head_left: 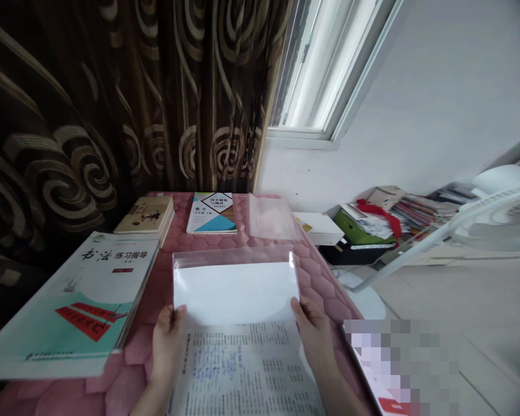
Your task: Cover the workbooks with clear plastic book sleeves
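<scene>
A clear plastic sleeve (234, 257) is held upright-tilted in front of me at the lower middle. Inside it lies a paper sheet (238, 294), blank white at the top, with printed text and blue handwriting farther down. My left hand (170, 332) pinches the sleeve's left edge, thumb on the front. On the opposite edge, my right hand (315, 332) grips it the same way. The sleeve's top reaches a little above the sheet. Its lower end runs out of the picture.
On the pink quilted surface (190, 241) are a stack of workbooks (82, 300) at left, smaller books (145, 215) behind, a maths book (212, 212) and clear plastic covers (272, 218). A white box (323, 228) and a white fan (416, 242) stand to the right.
</scene>
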Tool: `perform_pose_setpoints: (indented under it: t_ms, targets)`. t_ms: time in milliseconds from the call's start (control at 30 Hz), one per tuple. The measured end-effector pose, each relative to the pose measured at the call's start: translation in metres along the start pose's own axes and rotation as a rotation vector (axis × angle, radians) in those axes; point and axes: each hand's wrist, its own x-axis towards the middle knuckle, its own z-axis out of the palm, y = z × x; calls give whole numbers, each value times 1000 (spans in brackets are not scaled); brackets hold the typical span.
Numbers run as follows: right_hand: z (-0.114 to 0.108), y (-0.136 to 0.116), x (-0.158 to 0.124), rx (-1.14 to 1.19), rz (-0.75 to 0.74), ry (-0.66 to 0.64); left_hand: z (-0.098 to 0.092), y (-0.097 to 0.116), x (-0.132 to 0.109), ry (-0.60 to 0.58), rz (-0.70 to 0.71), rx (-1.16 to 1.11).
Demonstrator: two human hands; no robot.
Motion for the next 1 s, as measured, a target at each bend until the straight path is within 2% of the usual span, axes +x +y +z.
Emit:
perform_pose_setpoints:
  t_ms: [133, 333, 433, 533, 633, 833, 900, 1000]
  targets:
    - [-2, 3, 5, -122, -16, 4, 0, 0, 1, -3, -10, 7]
    - [6, 4, 8, -187, -92, 67, 3, 1, 4, 7, 4, 67]
    - [6, 3, 4, -105, -50, 28, 4, 1, 4, 33, 11, 55]
    - [2, 4, 1, -50, -28, -24, 3, -1, 4, 0, 34, 31]
    - [-1, 6, 1, -95, -22, -13, 0, -3, 3, -44, 54, -10]
    - [1, 12, 9, -202, -4, 24, 0, 3, 2, 1, 41, 68]
    - [3, 11, 9, -164, -13, 35, 2, 4, 1, 13, 40, 83]
    - [5, 7, 3, 18, -47, 52, 4, 0, 0, 18, 26, 53]
